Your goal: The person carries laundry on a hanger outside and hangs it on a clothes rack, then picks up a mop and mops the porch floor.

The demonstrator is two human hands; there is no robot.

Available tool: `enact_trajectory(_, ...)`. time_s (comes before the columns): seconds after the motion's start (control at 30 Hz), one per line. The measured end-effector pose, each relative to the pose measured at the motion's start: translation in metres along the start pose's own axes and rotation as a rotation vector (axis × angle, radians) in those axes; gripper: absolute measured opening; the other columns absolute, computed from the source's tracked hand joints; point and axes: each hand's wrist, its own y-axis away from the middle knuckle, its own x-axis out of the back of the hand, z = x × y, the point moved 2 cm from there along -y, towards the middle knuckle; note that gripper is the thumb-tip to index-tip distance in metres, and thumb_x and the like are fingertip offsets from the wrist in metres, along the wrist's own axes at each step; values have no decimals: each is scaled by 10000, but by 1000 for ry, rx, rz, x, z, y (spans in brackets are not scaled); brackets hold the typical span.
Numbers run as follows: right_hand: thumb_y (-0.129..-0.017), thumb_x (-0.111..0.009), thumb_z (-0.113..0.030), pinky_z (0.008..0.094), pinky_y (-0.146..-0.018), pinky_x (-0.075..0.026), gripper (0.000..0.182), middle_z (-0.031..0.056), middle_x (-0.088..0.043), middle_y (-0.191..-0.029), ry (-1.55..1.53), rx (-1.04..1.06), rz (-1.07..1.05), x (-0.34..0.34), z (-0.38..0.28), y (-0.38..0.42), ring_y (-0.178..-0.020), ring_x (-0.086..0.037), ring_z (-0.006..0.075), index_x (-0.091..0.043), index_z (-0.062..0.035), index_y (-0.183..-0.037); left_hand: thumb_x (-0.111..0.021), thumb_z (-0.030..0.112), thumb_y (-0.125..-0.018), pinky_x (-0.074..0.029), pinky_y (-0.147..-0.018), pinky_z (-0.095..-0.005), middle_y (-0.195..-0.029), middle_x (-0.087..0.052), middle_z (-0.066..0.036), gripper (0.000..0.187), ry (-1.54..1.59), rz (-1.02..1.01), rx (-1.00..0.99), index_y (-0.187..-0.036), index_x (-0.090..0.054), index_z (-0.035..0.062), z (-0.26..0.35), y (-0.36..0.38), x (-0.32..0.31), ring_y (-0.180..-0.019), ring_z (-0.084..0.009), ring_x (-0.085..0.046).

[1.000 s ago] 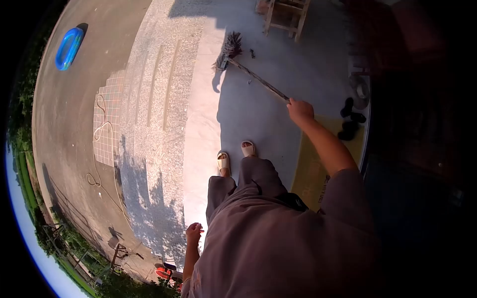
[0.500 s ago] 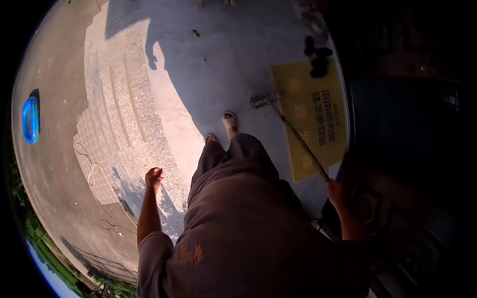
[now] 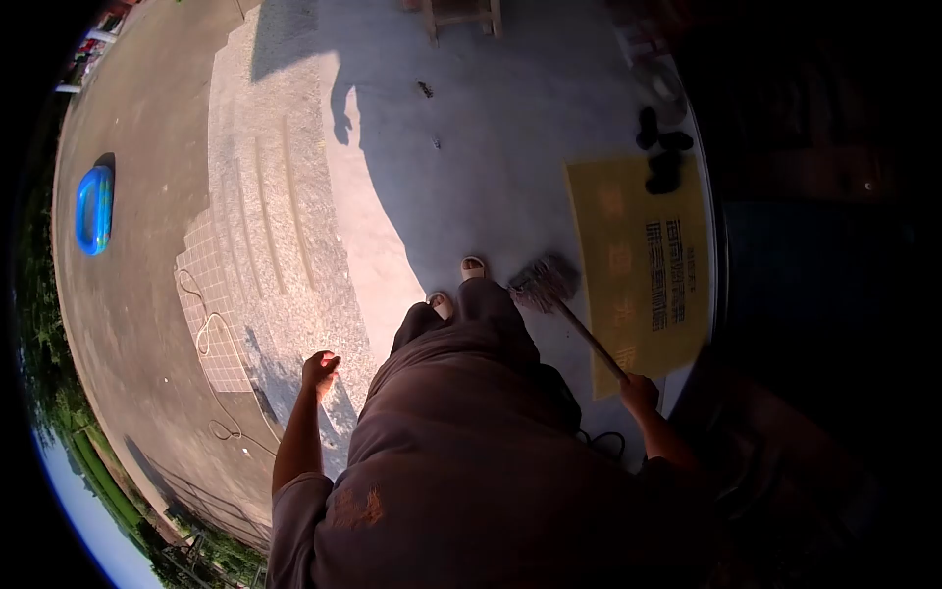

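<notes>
My right hand (image 3: 640,394) is wrapped round the wooden handle of a mop (image 3: 545,283). The mop's greyish, shaggy head rests on the pale floor just right of my feet, slightly smeared by motion. The handle slants from my hand up and left to the head. My left hand (image 3: 321,372) hangs out to the left over the sunlit steps, fingers loosely bent and apart, with nothing seen in it. Light-coloured sandals (image 3: 473,267) are on my feet, close beside the mop head.
A yellow mat (image 3: 628,245) with dark writing lies to the right, and dark shoes (image 3: 663,167) stand at its far end. Speckled steps (image 3: 270,196) drop away at left. Beyond are a cord (image 3: 204,329) and a blue inflatable pool (image 3: 94,211). Wooden stool legs (image 3: 463,18) show ahead.
The mop head has come back from beside the mat to near my feet, and my right hand has shifted left. The whole view has moved right and down. My left hand stays loosely bent.
</notes>
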Motion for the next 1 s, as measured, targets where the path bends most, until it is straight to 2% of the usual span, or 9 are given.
enact_trajectory(0.1, -929, -494, -361, 488, -731, -487, 327, 132, -653, -810, -40, 54, 22, 20, -28, -38, -776, -634, 328, -688, -101, -972, -708, 114, -823, -518, -551, -267, -812, -611, -58, 241, 130, 33, 84, -1020, -628, 0, -6, 0, 5, -634, -118, -576)
enact_trajectory(0.17, -939, -483, -339, 493, -706, -490, 306, 126, -649, -795, -142, 12, -91, 51, -59, -38, -749, -628, 322, -690, -125, -1010, -705, 119, -828, -518, -549, -266, -812, -613, -56, 233, 147, 50, 121, -1013, -630, -1, 4, 6, 2, -638, -117, -578)
enact_trajectory(0.3, -966, -465, -320, 478, -635, -464, 268, 91, -586, -690, -126, 205, 53, 38, -96, -88, -647, -587, 284, -662, -141, -1002, -693, 122, -837, -518, -556, -270, -787, -603, -38, 211, 243, 80, 183, -999, -634, 0, 12, 9, -18, -635, -113, -568)
enact_trajectory(0.37, -951, -490, -342, 472, -652, -489, 294, 105, -615, -729, -94, 107, -87, 68, -152, -90, -675, -602, 306, -662, -135, -1069, -694, 107, -834, -512, -577, -275, -790, -602, -41, 239, 309, 49, 190, -1028, -616, -9, 19, 14, -27, -626, -117, -565)
enact_trajectory(0.43, -957, -486, -344, 448, -644, -488, 287, 114, -636, -774, -187, 167, 4, 61, -192, -120, -716, -619, 300, -661, -124, -1016, -704, 116, -831, -509, -569, -272, -798, -606, -39, 256, 259, 5, 242, -1031, -610, -12, 15, 13, -29, -640, -117, -570)
enact_trajectory(0.5, -948, -492, -344, 451, -674, -486, 291, 129, -659, -857, -286, 252, 121, 65, -246, -154, -798, -636, 318, -651, -103, -982, -708, 123, -829, -512, -571, -271, -802, -609, -41, 262, 218, -11, 227, -1028, -609, -15, 18, 10, -23, -646, -118, -575)
enact_trajectory(0.63, -927, -510, -351, 482, -763, -479, 307, 144, -667, -949, -232, 243, 90, 132, -391, -194, -900, -621, 381, -648, -96, -1026, -713, 140, -823, -527, -583, -271, -812, -618, -50, 268, 192, 19, 264, -1011, -612, -23, 45, -17, 16, -661, -117, -587)
enact_trajectory(0.9, -941, -499, -364, 453, -758, -478, 318, 139, -670, -922, -234, 330, 150, 253, -635, -254, -866, -631, 346, -660, -103, -1023, -674, 141, -832, -554, -602, -292, -809, -656, -78, 242, 197, 142, 338, -1006, -644, -24, 120, -121, 116, -649, -136, -618)
enact_trajectory(1.0, -947, -493, -370, 431, -748, -482, 330, 132, -671, -907, -242, 342, 130, 299, -734, -272, -846, -637, 321, -671, -105, -1032, -674, 154, -822, -555, -585, -303, -840, -662, -98, 288, 226, 107, 259, -1033, -639, -39, 138, -153, 156, -670, -154, -637)
